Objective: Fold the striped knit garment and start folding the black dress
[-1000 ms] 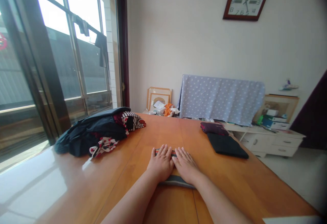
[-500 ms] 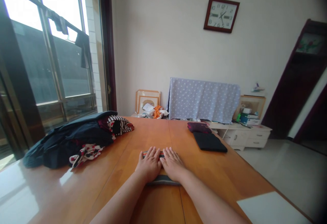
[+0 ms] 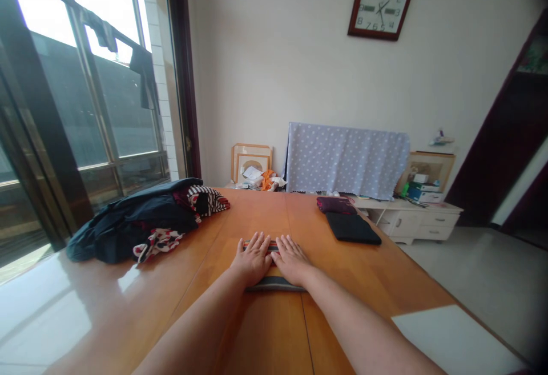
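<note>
A folded striped garment [image 3: 276,284], grey with orange and red bands, lies flat on the wooden table [image 3: 265,335] in front of me. My left hand [image 3: 252,258] rests palm down on its left part, fingers stretched out. Beside it, my right hand [image 3: 291,261] presses flat on the right part, its fingers also extended. The two thumbs meet or nearly meet in the middle. Much of the garment is hidden under my hands, so I cannot tell what kind it is.
A heap of dark clothes [image 3: 132,221] lies at the left, with a striped black-and-white cloth [image 3: 214,201] on its far end. A folded black garment [image 3: 353,228] and a folded maroon one [image 3: 336,205] lie at the right. A white sheet [image 3: 454,335] covers the near right corner.
The camera view has shifted slightly, so the room appears displaced. Both hands stay flat on the striped garment, with little visible movement over it.
</note>
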